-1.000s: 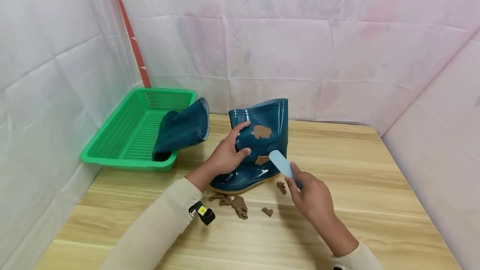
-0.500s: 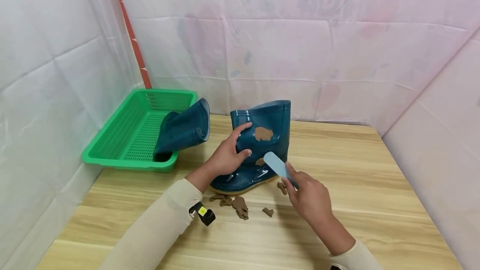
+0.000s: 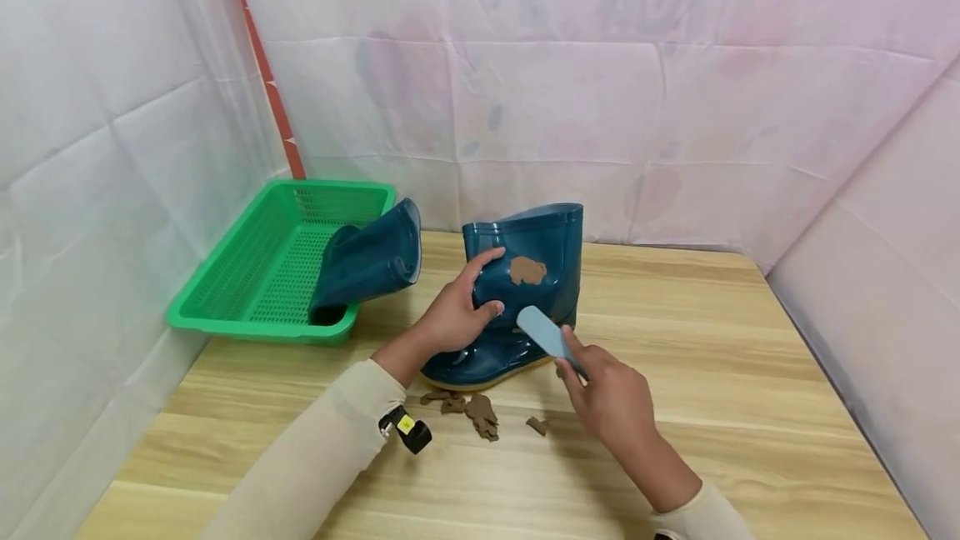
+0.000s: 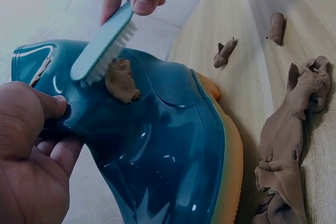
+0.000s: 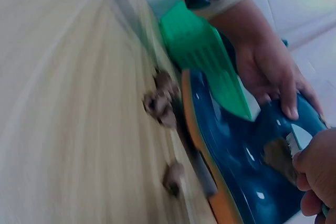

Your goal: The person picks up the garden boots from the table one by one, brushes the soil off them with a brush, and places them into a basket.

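A blue rubber boot (image 3: 558, 240) with a yellowish sole stands upright on the table. My left hand (image 3: 456, 311) grips its shaft from the left, thumb and fingers around the front. In my right hand (image 3: 618, 402) is a scrubbing brush (image 3: 542, 330) with a light blue back. The brush's white bristles (image 4: 118, 45) lie at the edge of a brown clay-like patch (image 4: 122, 85) near the ankle; the head view mostly hides this patch behind the brush. Higher on the shaft sits another brown patch (image 3: 527, 271).
Several brown clay-like scraps (image 3: 482, 417) lie on the wooden table (image 3: 690, 340) in front of the boot. To the left, a green basket (image 3: 202, 323) holds a second blue boot (image 3: 367, 261), its shaft leaning over the rim. White sheeting (image 3: 555, 107) stands behind the table.
My right hand has moved the brush left and slightly down across the ankle, covering more of the lower patch. The left hand keeps its grip on the boot.
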`<state>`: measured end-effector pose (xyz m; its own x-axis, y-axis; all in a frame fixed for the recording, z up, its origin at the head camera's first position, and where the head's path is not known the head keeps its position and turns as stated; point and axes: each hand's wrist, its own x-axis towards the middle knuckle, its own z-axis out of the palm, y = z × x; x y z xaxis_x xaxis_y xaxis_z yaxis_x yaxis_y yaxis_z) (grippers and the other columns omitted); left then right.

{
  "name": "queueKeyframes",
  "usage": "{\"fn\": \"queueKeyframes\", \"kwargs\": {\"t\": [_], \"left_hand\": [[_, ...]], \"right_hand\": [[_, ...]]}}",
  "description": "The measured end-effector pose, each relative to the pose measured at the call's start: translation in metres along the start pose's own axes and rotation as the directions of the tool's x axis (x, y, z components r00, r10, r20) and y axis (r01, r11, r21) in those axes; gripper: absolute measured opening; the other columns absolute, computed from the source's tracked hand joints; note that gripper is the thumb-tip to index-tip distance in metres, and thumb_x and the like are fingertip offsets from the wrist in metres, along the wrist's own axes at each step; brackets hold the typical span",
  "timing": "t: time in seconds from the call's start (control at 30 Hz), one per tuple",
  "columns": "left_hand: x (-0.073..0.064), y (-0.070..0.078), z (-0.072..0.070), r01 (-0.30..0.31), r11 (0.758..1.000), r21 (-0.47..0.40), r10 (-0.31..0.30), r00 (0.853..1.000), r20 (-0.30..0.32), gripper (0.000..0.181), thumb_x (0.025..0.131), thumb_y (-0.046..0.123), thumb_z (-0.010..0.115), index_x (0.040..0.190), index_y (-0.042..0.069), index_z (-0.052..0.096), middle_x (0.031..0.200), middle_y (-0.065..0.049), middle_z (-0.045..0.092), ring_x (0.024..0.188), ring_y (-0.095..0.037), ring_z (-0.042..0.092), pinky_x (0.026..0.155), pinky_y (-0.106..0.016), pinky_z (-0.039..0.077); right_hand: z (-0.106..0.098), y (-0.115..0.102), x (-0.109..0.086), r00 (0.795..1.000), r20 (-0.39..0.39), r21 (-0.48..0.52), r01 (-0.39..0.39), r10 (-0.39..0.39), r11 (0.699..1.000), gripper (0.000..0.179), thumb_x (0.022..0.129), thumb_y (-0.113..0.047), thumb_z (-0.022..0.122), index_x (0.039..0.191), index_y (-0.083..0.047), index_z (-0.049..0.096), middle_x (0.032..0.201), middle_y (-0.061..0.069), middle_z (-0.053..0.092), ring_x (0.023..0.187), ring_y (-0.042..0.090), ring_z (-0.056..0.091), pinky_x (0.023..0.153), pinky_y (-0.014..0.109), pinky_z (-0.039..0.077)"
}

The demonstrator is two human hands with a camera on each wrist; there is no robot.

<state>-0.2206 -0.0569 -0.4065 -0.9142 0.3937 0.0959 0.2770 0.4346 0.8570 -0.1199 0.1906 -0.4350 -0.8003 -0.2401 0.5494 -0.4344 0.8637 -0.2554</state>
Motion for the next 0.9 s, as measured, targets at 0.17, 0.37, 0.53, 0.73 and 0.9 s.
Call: {"fn": "queueKeyframes", "kwargs": {"t": [0.17, 0.37, 0.53, 0.73, 0.9], "left_hand": [[0.001, 0.001, 0.000, 0.028, 1.000, -0.004, -0.028, 1.000, -0.013, 0.077, 0.104, 0.019, 0.064, 0.160, 0.046, 0.020, 0.105, -0.014, 0.068, 0.055, -0.018, 0.055, 0.071, -0.041, 0.053], [0.001, 0.001, -0.001, 0.029, 0.999, -0.018, -0.029, 1.000, -0.002, 0.076, 0.104, 0.019, 0.064, 0.161, 0.044, 0.020, 0.073, -0.004, 0.058, 0.040, -0.017, 0.036, 0.056, -0.035, 0.045], [0.000, -0.002, 0.000, 0.017, 1.000, -0.023, -0.017, 1.000, -0.011, 0.076, 0.104, 0.020, 0.064, 0.160, 0.047, 0.021, 0.078, -0.011, 0.061, 0.048, -0.018, 0.046, 0.060, -0.037, 0.048], [0.001, -0.003, 0.002, 0.025, 0.999, -0.021, -0.025, 1.000, -0.012, 0.076, 0.103, 0.019, 0.065, 0.160, 0.045, 0.021, 0.134, -0.018, 0.061, 0.063, -0.020, 0.061, 0.091, -0.052, 0.052], [0.001, -0.003, 0.002, 0.020, 0.999, -0.027, -0.021, 1.000, -0.011, 0.077, 0.103, 0.019, 0.065, 0.159, 0.048, 0.020, 0.135, -0.016, 0.060, 0.060, -0.020, 0.061, 0.087, -0.052, 0.053]], "right_hand": [[-0.005, 0.016, -0.004, 0.997, -0.018, -0.036, -0.081, 0.081, 0.996, 0.050, 0.086, -0.012, 0.084, 0.132, -0.004, 0.069, 0.069, 0.002, 0.061, 0.047, 0.007, 0.036, 0.039, 0.025, 0.027], [-0.004, 0.010, -0.002, 0.998, -0.058, 0.037, -0.022, 0.024, 0.999, 0.053, 0.083, -0.010, 0.086, 0.133, -0.001, 0.068, 0.073, 0.006, 0.067, 0.050, 0.007, 0.041, 0.042, 0.023, 0.031], [0.002, 0.003, -0.001, 0.998, 0.031, 0.042, -0.057, 0.056, 0.997, 0.053, 0.086, -0.015, 0.084, 0.135, -0.003, 0.067, 0.085, 0.009, 0.073, 0.053, 0.009, 0.045, 0.044, 0.025, 0.033], [0.000, 0.007, -0.008, 0.986, 0.073, 0.033, -0.152, 0.150, 0.988, 0.051, 0.088, -0.013, 0.083, 0.135, -0.002, 0.067, 0.089, 0.012, 0.074, 0.053, 0.010, 0.046, 0.043, 0.026, 0.033], [-0.006, 0.016, -0.008, 0.986, -0.069, 0.057, -0.145, 0.149, 0.988, 0.047, 0.087, -0.008, 0.081, 0.131, 0.005, 0.067, 0.087, 0.020, 0.073, 0.055, 0.017, 0.054, 0.044, 0.029, 0.038]]}}
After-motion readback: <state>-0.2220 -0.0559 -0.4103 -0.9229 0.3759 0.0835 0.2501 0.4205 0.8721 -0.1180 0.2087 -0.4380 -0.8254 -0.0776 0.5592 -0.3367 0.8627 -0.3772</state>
